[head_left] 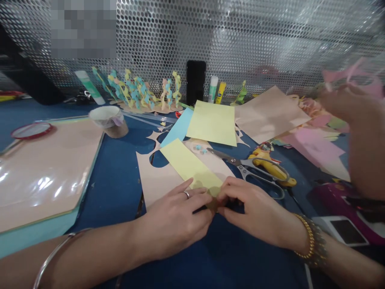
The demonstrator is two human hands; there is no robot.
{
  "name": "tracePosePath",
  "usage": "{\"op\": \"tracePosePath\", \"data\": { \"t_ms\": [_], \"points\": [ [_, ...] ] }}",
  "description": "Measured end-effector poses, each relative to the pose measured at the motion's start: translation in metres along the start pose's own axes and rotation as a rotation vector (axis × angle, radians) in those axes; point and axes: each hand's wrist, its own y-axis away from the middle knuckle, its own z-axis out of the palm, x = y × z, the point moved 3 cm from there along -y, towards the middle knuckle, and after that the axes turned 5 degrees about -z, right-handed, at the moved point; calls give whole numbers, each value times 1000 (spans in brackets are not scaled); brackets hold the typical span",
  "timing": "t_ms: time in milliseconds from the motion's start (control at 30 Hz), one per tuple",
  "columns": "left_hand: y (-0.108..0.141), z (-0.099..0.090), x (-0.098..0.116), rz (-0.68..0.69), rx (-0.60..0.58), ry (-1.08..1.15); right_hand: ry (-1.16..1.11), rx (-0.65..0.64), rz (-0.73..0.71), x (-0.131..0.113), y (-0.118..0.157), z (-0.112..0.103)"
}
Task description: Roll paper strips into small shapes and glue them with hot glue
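A long strip of yellow paper slants across the middle, its near end between both hands. My left hand grips that end from the left, fingertips pressed onto it. My right hand pinches the near right corner between thumb and fingers. Under the strip lies a pale pink sheet with rounded cut-outs. Small blue paper bits rest on it near the tips of grey-handled scissors, which lie right of the strip. Beyond are a yellow sheet and a blue sheet.
A paper cup stands left, near a plastic-covered paper stack. Curled paper stems, a phone and glue sticks line the perforated metal wall. Another person's arm reaches in at right, near pink paper and a yellow glue gun.
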Motion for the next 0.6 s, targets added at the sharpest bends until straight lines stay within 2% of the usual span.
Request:
{"op": "tracePosePath", "data": {
  "t_ms": [100, 200, 367, 600],
  "points": [
    [-1, 1, 0, 8, -36, 11, -17, -16, -124, -2, 4, -4],
    [0, 2, 0, 12, -52, 11, 89, -15, -205, -3, 8, -4],
    [-1, 1, 0, -21, -57, 22, 240, -31, -229, -5, 11, 0],
    [-3, -2, 0, -41, -73, 47, 304, -40, -247, -8, 12, 1]
  ]
}}
